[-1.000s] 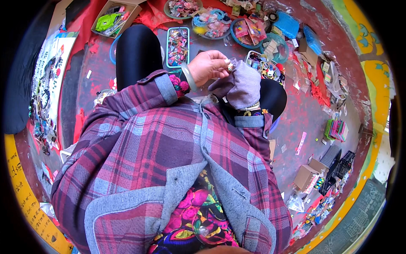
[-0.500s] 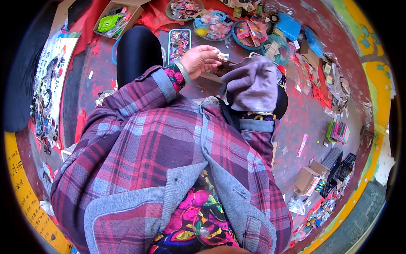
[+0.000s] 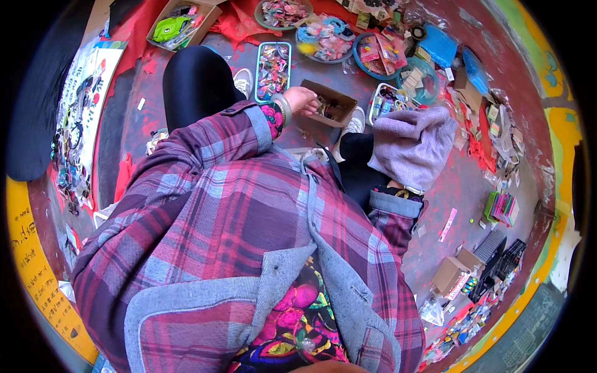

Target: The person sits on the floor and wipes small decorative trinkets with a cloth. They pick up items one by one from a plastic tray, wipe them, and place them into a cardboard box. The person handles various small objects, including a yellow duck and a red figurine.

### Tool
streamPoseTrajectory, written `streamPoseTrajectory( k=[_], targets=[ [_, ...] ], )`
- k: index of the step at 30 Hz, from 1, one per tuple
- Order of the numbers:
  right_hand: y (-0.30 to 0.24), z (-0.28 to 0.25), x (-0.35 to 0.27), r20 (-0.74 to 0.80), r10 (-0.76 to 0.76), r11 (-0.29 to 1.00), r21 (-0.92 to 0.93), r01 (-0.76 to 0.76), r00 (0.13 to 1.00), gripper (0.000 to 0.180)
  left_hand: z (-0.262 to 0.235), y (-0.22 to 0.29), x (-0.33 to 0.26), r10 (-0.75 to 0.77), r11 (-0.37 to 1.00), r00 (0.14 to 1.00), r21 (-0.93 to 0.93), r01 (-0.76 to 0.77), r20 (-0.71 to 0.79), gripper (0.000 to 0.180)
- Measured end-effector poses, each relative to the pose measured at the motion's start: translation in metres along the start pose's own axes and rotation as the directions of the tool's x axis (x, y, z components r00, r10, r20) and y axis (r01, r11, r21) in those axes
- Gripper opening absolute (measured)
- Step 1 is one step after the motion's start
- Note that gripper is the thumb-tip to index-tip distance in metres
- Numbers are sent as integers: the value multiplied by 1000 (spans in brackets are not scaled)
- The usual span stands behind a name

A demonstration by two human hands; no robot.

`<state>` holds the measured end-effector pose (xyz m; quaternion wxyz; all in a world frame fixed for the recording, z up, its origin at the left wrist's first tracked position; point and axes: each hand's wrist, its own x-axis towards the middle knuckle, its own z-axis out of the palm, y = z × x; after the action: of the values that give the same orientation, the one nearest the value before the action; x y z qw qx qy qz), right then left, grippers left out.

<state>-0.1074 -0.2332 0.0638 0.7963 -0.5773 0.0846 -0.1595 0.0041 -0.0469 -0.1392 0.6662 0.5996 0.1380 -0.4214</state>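
Observation:
My left hand, with a pale bangle on its wrist, reaches over the near left edge of a small brown cardboard box. Its fingers stretch toward the inside, and nothing shows in them. Small pieces lie in the box, too small to name. A lilac-grey cloth drapes over my right hand, above my right knee. Only a strip of skin by the cuff shows; the fingers are under the cloth, which the hand carries.
Beside the box stand a long tray of small colourful pieces and a white basket. Round basins, including a blue-rimmed one, stand farther off. A carton with a green item sits far left. Packets and cartons line the right wall.
My left hand has dropped back to the box, and the small white piece it pinched no longer shows. The right hand and cloth have moved right, away from the left hand, uncovering the box and basket.

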Motion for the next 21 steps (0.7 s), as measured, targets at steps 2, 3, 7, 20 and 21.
streamPoseTrajectory(
  k=[2, 3, 7, 20, 21],
  targets=[
    [-3, 9, 3, 40, -60, 996, 72, 57, 997, 14, -8, -5, 8, -31, 997, 999, 65, 33, -37, 23],
    [-11, 16, 4, 80, -46, 976, 216, 28, 996, 13, -11, -10, 12, 9, 997, 996, 83, -2, -85, 22],
    [-28, 32, 13, 191, 222, 621, 728, -289, 956, 16, -41, -13, 37, 61, 987, 973, 160, -26, -221, 29],
    [29, 33, 58, 219, 378, 785, 440, -437, 899, 27, -137, -28, 114, 208, 789, 655, 521, 326, -726, 30],
    [33, 33, 65, 256, 459, 646, 561, -518, 851, 31, -141, -28, 122, 280, 765, 663, 578, 283, -695, 31]
  ],
)
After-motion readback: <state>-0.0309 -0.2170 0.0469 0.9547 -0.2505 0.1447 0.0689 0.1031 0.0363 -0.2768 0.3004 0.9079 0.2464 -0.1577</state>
